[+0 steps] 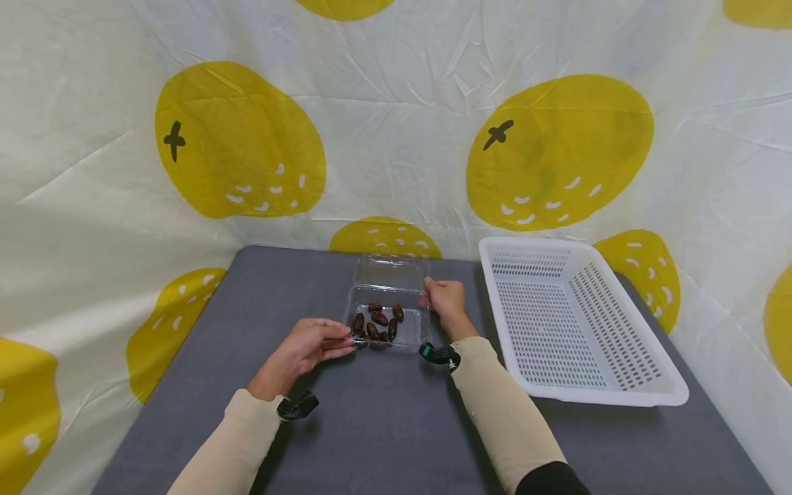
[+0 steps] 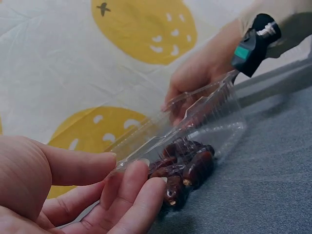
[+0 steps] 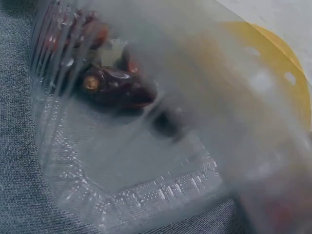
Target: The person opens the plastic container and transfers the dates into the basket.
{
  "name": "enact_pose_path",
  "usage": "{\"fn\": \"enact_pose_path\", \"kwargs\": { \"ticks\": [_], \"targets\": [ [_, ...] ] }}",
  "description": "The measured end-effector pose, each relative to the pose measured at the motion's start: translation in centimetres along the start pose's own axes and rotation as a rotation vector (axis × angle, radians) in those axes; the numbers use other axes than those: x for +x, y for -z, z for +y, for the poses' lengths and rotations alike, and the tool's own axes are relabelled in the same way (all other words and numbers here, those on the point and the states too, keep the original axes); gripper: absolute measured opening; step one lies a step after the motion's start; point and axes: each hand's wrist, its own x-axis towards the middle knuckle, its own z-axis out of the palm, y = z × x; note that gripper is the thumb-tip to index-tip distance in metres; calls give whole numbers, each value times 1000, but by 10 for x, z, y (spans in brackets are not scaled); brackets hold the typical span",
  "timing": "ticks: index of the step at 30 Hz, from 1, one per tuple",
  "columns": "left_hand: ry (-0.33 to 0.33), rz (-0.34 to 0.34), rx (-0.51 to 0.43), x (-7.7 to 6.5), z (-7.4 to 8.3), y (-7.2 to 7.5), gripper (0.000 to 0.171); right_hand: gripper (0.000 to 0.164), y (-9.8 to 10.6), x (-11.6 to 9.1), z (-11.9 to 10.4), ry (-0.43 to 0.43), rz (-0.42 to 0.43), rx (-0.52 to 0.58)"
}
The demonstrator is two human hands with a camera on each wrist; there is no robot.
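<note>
A clear plastic clamshell box point(image 1: 411, 338) stands on the table between my hands, its lid point(image 1: 391, 272) raised on the far side. Several dark brown dates point(image 1: 379, 318) lie inside, mostly toward the left and front. My left hand point(image 1: 312, 344) pinches the rim at the near left corner, thumb above and fingers below. At the right side, by the lid's fold, my right hand point(image 1: 447, 300) grips the edge of the box. The right wrist view shows a date point(image 3: 119, 87) through the clear plastic, part of it blurred.
A white perforated plastic basket point(image 1: 544, 394) stands to the right of my right arm on the grey table point(image 1: 383, 426). Behind the table hangs a white cloth point(image 1: 396, 158) with large yellow fruit prints. Black straps point(image 1: 441, 353) sit on both wrists.
</note>
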Motion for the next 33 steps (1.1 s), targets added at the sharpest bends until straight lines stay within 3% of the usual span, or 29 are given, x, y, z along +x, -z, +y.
{"fn": "enact_pose_path", "kwargs": {
  "ticks": [7, 14, 18, 26, 33],
  "targets": [
    [0, 8, 0, 1, -2, -2, 34, 35, 3, -3, -1, -10, 11, -7],
    [-1, 47, -36, -2, -2, -5, 33, 32, 8, -11, -7, 172, 141, -363],
    [-14, 61, -56, -4, -3, -5, 32, 24, 9, -18, -15, 278, 198, -475],
    [-11, 63, -48, -4, 0, -6, 33, 16, 8, -29, -30, 392, 206, -440],
    [-6, 63, -47, -4, -1, -7, 34, 14, 4, -42, -43, 428, 67, -424]
  ]
}}
